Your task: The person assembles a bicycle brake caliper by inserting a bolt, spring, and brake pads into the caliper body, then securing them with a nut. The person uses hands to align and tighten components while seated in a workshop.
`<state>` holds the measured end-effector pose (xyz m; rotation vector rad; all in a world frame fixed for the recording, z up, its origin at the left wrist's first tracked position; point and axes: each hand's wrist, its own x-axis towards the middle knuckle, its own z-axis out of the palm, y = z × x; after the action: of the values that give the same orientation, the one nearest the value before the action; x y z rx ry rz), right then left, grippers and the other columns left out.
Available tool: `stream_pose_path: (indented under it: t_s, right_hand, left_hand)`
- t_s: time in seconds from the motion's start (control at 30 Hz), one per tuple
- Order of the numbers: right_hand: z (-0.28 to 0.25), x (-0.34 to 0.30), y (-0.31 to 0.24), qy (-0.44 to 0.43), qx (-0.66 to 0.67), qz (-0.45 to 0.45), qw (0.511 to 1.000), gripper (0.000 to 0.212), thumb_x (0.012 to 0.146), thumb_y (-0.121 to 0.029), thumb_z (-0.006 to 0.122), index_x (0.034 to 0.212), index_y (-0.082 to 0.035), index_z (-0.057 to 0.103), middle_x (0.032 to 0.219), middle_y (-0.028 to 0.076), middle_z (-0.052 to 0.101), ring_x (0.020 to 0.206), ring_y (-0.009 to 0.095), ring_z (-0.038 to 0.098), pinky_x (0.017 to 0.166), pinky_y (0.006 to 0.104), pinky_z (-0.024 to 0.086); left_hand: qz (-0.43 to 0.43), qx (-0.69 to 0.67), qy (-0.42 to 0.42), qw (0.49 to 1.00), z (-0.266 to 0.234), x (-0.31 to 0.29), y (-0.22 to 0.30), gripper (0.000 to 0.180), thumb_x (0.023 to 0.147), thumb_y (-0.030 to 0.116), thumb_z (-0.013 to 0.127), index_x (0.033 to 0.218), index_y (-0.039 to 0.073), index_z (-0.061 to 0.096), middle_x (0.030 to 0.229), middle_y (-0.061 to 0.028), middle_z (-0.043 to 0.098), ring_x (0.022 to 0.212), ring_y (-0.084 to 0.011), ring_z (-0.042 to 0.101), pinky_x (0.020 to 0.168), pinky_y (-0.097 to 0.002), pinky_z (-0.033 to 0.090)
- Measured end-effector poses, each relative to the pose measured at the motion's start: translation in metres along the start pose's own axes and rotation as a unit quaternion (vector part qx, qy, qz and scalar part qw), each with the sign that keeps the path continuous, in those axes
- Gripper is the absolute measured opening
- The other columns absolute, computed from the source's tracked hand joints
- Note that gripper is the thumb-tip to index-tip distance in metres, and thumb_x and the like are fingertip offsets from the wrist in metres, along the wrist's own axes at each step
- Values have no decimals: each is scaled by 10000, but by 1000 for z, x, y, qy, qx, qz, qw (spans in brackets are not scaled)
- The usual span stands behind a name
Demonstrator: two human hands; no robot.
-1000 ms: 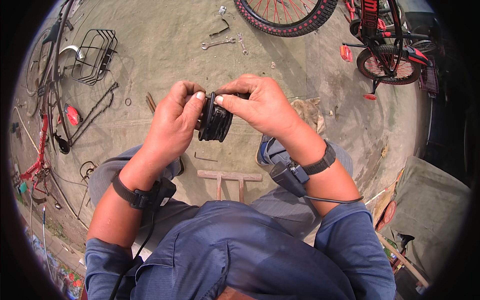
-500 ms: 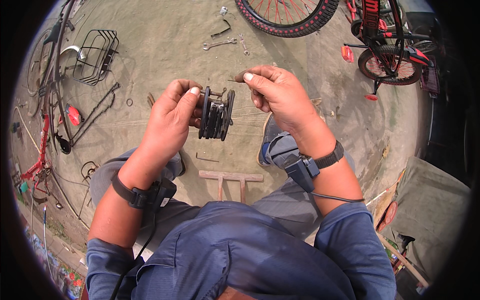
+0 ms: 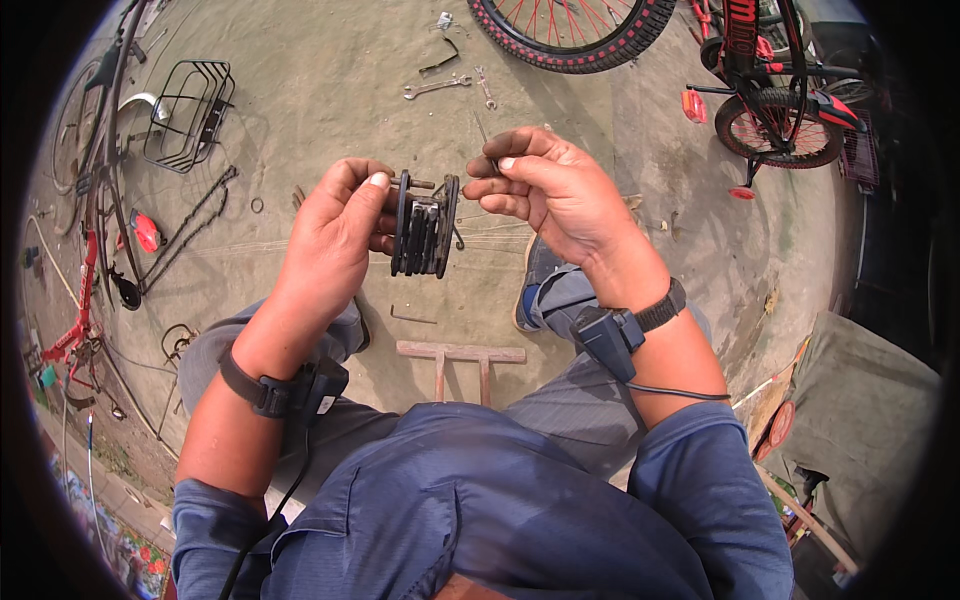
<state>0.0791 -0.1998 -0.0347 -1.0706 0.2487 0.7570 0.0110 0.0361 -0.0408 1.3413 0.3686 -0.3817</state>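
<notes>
Held out in front of me is a black spool-like metal part [image 3: 425,230], with two rounded end plates and dark ribs between them. My left hand [image 3: 345,215] grips its left plate, thumb on the upper edge and fingers behind, partly hidden. A short rod [image 3: 421,185] sticks out between the plates near the top, and a small hooked end hangs by the right plate. Just right of the part, my right hand [image 3: 555,185] pinches a thin metal rod [image 3: 480,125] between thumb and forefinger, pointing up. Its other fingers are loosely bent, close to the right plate but apart.
Two wrenches [image 3: 437,87] lie on the ground ahead, and an L-shaped hex key [image 3: 412,319] nearer me. A T-shaped wooden piece [image 3: 460,353] is between my legs. At left are a black wire basket [image 3: 190,115] and chain [image 3: 195,220]; a bicycle wheel [image 3: 575,62] is at the top.
The thin rod in my right hand has swung from pointing left to pointing up. The right fingers have opened out toward the spool-like part, which has shifted slightly left.
</notes>
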Motion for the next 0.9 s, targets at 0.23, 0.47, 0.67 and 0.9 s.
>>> stream_pose_path:
  t_s: [0.23,0.47,0.67,0.9]
  right_hand:
    - [2,-3,1,-20,4,-37,999,246,986,-54,567,1207,31,633,1104,169,702,996,251,724,821,300,609]
    - [-3,-3,0,-24,-37,-50,998,242,975,-101,654,1191,9,661,998,107,718,879,171,710,688,237,558]
    - [-2,-2,-1,-18,-46,-60,997,203,956,-148,689,1100,-8,719,874,6,675,732,85,622,622,215,454]
    - [-1,-3,-3,-23,-15,-57,998,208,980,-135,654,1135,-2,691,885,45,685,764,106,654,604,206,484]
  left_hand:
    - [0,8,7,1000,0,0,3,242,1065,293,524,1164,80,583,949,41,633,759,-24,555,662,-193,448]
    - [9,-1,5,1000,-1,1,2,247,1063,286,529,1161,67,586,957,29,641,753,-27,548,657,-197,456]
    - [8,-12,4,1000,-1,1,1,252,1062,288,531,1170,66,582,959,26,641,761,-32,576,657,-198,463]
    - [7,-3,-3,1000,-1,1,1,250,1066,286,523,1176,69,578,967,23,646,765,-35,596,658,-199,466]
